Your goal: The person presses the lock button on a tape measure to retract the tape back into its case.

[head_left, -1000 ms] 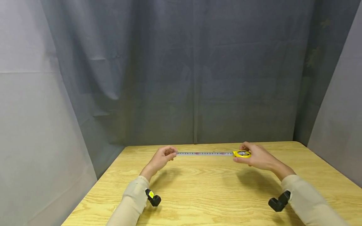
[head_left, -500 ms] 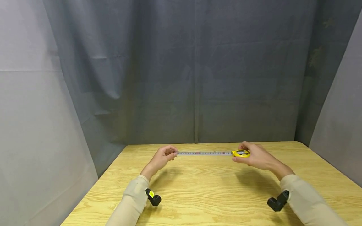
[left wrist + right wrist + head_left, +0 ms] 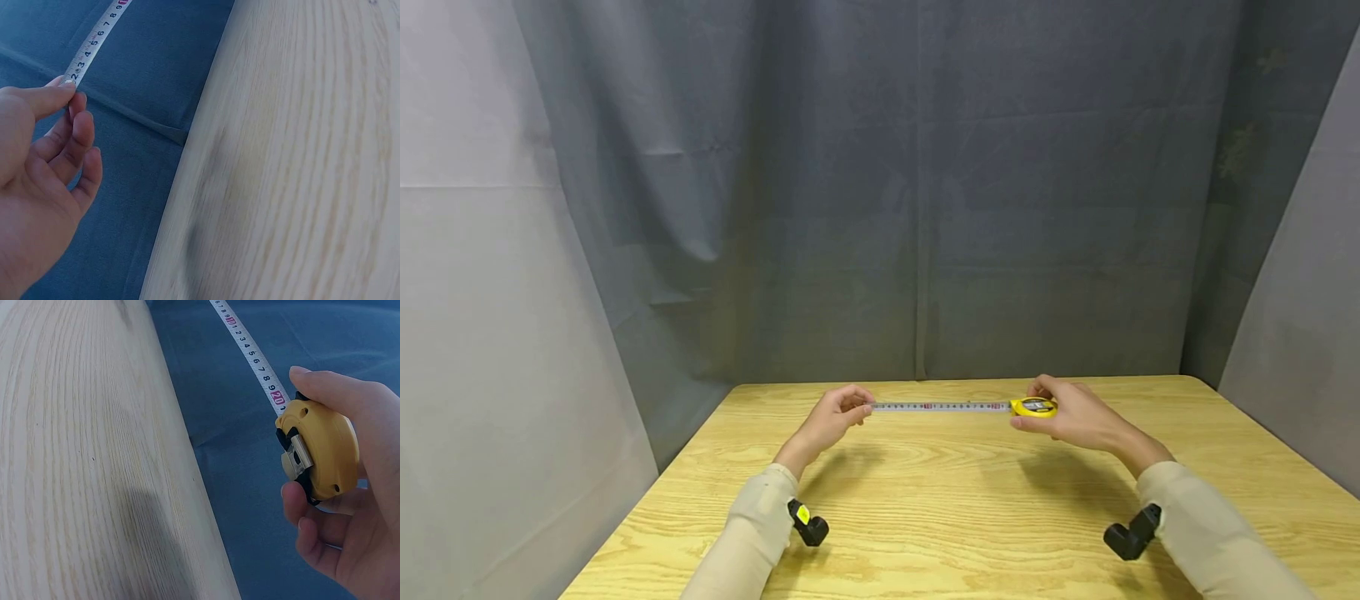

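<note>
In the head view's lower centre, the left hand [image 3: 833,419] is pinching the tape blade [image 3: 940,407] above the wooden table [image 3: 955,500]. At the right wrist view's right edge, the right hand [image 3: 350,506] is clasping the yellow tape measure case [image 3: 315,450], fingers curled round it.

Light wooden table [image 3: 940,500] fills lower frame, grain visible. Grey-blue cloth backdrop [image 3: 917,192] hangs across upper frame; paler grey sheets [image 3: 490,333] at left and right edges.
</note>
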